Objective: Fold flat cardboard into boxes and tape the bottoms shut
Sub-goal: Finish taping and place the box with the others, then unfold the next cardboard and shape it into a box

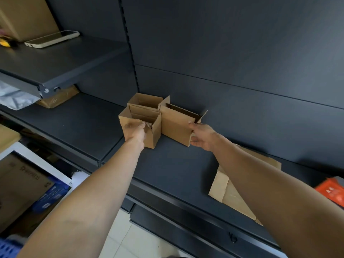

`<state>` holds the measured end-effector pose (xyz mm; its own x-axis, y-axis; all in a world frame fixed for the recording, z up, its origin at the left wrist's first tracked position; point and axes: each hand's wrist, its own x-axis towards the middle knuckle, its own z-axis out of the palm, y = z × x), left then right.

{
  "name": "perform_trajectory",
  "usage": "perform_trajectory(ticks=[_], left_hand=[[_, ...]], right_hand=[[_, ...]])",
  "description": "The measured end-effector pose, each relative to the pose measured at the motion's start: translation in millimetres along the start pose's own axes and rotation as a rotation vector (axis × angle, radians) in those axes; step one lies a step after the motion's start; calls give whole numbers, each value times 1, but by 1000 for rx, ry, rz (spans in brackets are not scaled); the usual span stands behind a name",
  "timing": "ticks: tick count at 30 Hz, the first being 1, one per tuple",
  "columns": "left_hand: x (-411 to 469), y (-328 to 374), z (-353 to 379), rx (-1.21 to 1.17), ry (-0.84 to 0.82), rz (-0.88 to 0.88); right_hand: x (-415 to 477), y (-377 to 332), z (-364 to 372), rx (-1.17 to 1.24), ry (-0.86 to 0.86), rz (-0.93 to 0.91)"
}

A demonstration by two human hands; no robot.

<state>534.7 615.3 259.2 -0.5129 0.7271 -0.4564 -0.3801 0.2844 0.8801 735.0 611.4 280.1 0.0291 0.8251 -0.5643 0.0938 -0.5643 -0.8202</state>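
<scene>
Three small brown cardboard boxes stand upright with open tops on a dark shelf [176, 170], pushed against its back panel. My left hand [135, 133] grips the near wall of the front left box [154, 131], fingers over its rim. My right hand [202, 135] holds the near right corner of the wider right box [176, 123], fingers spread around the edge. The third box [145, 100] sits behind the left one, touching both. A stack of flat cardboard blanks [227, 190] lies on the same shelf to the right, partly hidden under my right forearm.
An upper shelf [61, 62] at left carries a phone [52, 39] and a large carton [26, 15]. Below it lie a wrapped brown parcel [57, 98] and grey plastic bags [14, 98]. An orange packet [333, 190] sits at far right. Bins with cartons stand lower left.
</scene>
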Motion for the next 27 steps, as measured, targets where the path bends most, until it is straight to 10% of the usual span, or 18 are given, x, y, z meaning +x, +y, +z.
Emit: perform_trajectory(ticks=[8, 13, 19, 27], left_hand=[[25, 14, -9, 162, -21, 6], [7, 16, 4, 342, 161, 354], [-54, 5, 51, 650, -250, 587], [-118, -83, 114, 1169, -895, 202]], right_hand=[[14, -8, 18, -12, -55, -32], [17, -6, 6, -58, -12, -38], [2, 5, -48, -191, 177, -63], [-52, 78, -169, -326, 529, 106]])
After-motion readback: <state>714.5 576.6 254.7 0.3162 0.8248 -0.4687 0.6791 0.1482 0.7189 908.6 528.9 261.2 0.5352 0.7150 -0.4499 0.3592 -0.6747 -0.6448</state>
